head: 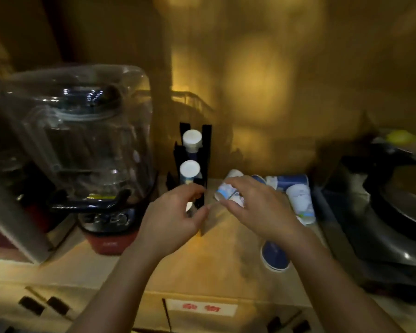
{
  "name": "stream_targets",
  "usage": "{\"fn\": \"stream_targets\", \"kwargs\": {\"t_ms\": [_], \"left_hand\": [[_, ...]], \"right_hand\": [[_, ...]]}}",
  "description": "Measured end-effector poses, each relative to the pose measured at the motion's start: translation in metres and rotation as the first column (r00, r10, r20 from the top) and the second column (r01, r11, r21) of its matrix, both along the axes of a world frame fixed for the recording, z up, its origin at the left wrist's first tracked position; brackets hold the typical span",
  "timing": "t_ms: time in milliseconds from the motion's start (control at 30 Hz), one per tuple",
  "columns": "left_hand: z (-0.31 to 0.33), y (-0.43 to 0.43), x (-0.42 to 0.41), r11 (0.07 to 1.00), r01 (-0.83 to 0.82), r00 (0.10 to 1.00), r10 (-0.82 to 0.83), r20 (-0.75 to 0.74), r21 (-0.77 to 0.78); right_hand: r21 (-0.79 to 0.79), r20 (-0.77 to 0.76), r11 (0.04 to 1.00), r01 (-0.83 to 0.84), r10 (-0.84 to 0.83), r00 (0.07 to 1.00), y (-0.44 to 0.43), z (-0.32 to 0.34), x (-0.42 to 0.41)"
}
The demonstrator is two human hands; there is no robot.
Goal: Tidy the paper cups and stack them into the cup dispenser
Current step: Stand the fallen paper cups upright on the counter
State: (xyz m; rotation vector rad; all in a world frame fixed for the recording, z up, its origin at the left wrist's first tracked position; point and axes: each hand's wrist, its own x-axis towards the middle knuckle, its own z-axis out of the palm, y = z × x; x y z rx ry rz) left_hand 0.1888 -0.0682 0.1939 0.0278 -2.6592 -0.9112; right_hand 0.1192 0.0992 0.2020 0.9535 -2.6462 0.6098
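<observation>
A black upright cup dispenser (205, 150) stands at the back of the counter, with two white cup bottoms (191, 138) showing in its slots. My right hand (255, 207) grips a white and blue paper cup (225, 191) lying sideways, just right of the dispenser's base. My left hand (175, 212) is curled in front of the dispenser's lowest slot, fingers bent; whether it holds anything is unclear. Several more blue and white cups (296, 195) lie tumbled behind my right hand, and one blue cup (274, 255) lies under my right wrist.
A large blender with a clear cover (82, 131) stands to the left of the dispenser. Dark pans or pots (399, 212) sit at the right. The wooden counter (202, 267) has a labelled front edge below. The picture is blurred and dim.
</observation>
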Motion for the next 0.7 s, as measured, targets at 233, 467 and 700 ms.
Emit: {"fn": "stream_targets", "kwargs": {"t_ms": [233,467,700], "left_hand": [[0.000,0.070,-0.087,0.998,0.059,0.998,-0.059,0.030,-0.018],[0.000,0.124,-0.169,0.998,0.063,0.997,-0.064,0.047,0.021],[-0.016,0.122,-0.209,0.997,0.010,0.996,-0.016,0.091,0.070]], "right_hand": [[0.021,0.065,0.988,0.150,-0.151,0.986,0.081,-0.001,-0.076],[0.048,0.090,0.978,0.203,-0.207,0.974,0.135,-0.003,-0.152],[0.057,0.187,0.978,0.202,-0.209,0.960,0.154,-0.019,-0.193]]}}
